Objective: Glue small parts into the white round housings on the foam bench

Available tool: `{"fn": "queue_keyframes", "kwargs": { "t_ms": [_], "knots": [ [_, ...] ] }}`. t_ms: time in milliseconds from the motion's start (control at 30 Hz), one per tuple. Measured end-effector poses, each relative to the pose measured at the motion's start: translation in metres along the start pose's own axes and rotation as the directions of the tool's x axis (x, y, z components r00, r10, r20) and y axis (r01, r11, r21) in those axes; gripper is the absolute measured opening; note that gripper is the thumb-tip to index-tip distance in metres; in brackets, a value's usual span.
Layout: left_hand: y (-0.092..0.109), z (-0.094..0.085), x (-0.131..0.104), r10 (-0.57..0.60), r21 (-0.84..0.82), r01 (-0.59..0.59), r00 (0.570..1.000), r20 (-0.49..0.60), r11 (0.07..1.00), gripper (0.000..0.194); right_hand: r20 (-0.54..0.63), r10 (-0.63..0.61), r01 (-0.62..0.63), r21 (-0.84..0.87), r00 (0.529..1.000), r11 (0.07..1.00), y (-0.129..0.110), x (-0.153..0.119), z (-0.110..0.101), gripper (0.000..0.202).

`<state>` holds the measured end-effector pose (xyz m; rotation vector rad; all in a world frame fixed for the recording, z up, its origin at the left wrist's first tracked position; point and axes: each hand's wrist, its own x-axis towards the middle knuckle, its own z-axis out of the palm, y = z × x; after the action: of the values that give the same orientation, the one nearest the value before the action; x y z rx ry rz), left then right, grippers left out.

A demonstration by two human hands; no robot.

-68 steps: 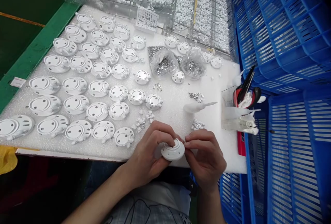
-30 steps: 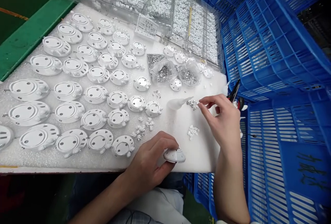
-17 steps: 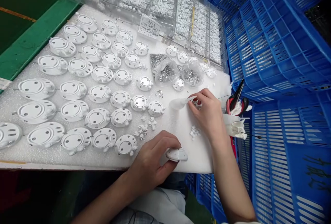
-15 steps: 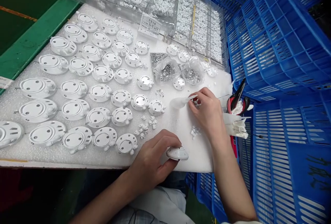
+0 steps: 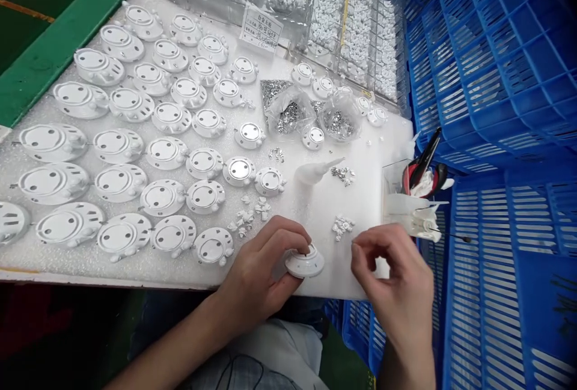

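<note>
Between the thumb and fingers of my left hand (image 5: 265, 264) is a white saucer-shaped plastic part (image 5: 305, 262), held tilted at the table's front edge. To its right, my right hand (image 5: 394, 270) is raised with thumb and forefinger pinched; whatever may be between the tips is too small to make out. A little pile of small white pieces (image 5: 343, 227) lies just beyond the right fingertips. Farther back are a small heap of silvery bits (image 5: 343, 175) and a white squeeze bottle (image 5: 311, 173) with a thin nozzle. More white pieces (image 5: 243, 219) lie beyond my left hand.
Rows of similar white saucer parts (image 5: 119, 182) cover the left of the foam-topped table. Clear bags of metal bits (image 5: 291, 116) and divided trays of white parts (image 5: 331, 35) stand behind. At right are black-and-red-handled pliers (image 5: 426, 164) and blue crates (image 5: 491, 65).
My right hand has come back from the silvery heap towards me and to the right, its fingers pinched. My left hand keeps the saucer part, now tipped differently. The view has shifted slightly.
</note>
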<state>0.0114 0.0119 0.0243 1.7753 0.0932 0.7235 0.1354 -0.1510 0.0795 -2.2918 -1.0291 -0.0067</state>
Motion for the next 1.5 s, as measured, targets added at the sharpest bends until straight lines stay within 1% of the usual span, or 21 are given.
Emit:
{"fn": "queue_keyframes", "kwargs": {
  "t_ms": [67,167,267,333,433,533,633,767,867,933,1000,1067,1167,1233,1300,1400,1500],
  "knots": [
    [0.001,-0.001,0.001,-0.007,0.011,0.007,1.0,0.009,1.0,0.028,0.0,0.039,-0.039,-0.003,0.999,0.999,0.008,-0.015,0.005,0.016],
    [0.001,-0.002,0.002,-0.007,0.021,0.007,1.0,0.009,1.0,0.026,0.025,0.063,-0.063,-0.014,0.998,0.998,0.019,-0.027,0.01,0.012],
    [0.001,-0.001,0.001,-0.008,0.05,0.008,1.0,0.004,0.999,0.026,0.08,0.146,-0.151,0.058,0.986,0.987,0.025,-0.03,0.006,0.011],
    [0.001,-0.001,0.001,-0.008,0.07,0.008,1.0,0.003,0.998,0.026,0.08,0.21,-0.218,0.106,0.974,0.97,0.027,-0.029,0.002,0.012],
    [0.002,0.0,0.001,-0.01,0.085,0.01,1.0,0.006,0.996,0.026,0.058,0.243,-0.248,0.123,0.968,0.961,0.028,-0.028,-0.001,0.013],
    [0.002,0.001,0.002,-0.008,0.085,0.008,1.0,0.007,0.996,0.025,0.082,0.221,-0.229,0.106,0.972,0.968,0.028,-0.028,0.001,0.012],
    [0.002,0.001,0.002,-0.001,0.081,0.0,1.0,0.007,0.997,0.026,0.112,0.173,-0.182,0.077,0.979,0.98,0.027,-0.028,0.003,0.012],
    [0.002,0.0,0.002,0.001,0.086,-0.002,1.0,0.014,0.996,0.025,0.158,0.075,-0.08,0.027,0.985,0.996,0.027,-0.026,0.002,0.011],
    [0.001,0.0,0.001,0.0,0.086,-0.001,1.0,0.014,0.996,0.026,0.204,0.004,0.001,-0.028,0.979,1.0,0.028,-0.024,0.002,0.011],
    [0.001,0.0,0.001,-0.002,0.086,0.001,1.0,0.013,0.996,0.026,0.231,-0.012,0.028,-0.067,0.973,0.997,0.028,-0.023,0.002,0.012],
    [0.001,0.0,0.001,-0.003,0.084,0.002,1.0,0.014,0.996,0.026,0.237,-0.006,0.024,-0.075,0.972,0.997,0.027,-0.023,0.002,0.012],
    [0.001,0.001,0.001,0.001,0.082,-0.003,1.0,0.019,0.997,0.027,0.207,0.018,-0.012,-0.026,0.978,1.0,0.026,-0.024,0.001,0.013],
    [0.001,0.002,0.0,0.01,0.079,-0.013,0.999,0.04,0.997,0.028,0.143,0.096,-0.116,0.139,0.985,0.983,0.021,-0.025,0.001,0.013],
    [0.001,0.002,-0.001,0.008,0.079,-0.012,0.998,0.06,0.997,0.029,0.131,0.155,-0.187,0.278,0.979,0.942,0.016,-0.025,0.003,0.012],
    [0.001,0.002,-0.001,0.008,0.079,-0.013,0.997,0.072,0.997,0.03,0.149,0.187,-0.233,0.42,0.971,0.877,0.011,-0.024,0.009,0.011],
    [0.001,0.002,-0.001,0.023,0.079,-0.03,0.996,0.082,0.996,0.029,0.16,0.167,-0.23,0.572,0.973,0.787,0.005,-0.019,0.018,0.009],
    [0.001,0.003,0.0,0.044,0.075,-0.05,0.995,0.086,0.996,0.025,0.164,0.112,-0.191,0.618,0.98,0.763,0.001,-0.016,0.024,0.008]
  ]
}}
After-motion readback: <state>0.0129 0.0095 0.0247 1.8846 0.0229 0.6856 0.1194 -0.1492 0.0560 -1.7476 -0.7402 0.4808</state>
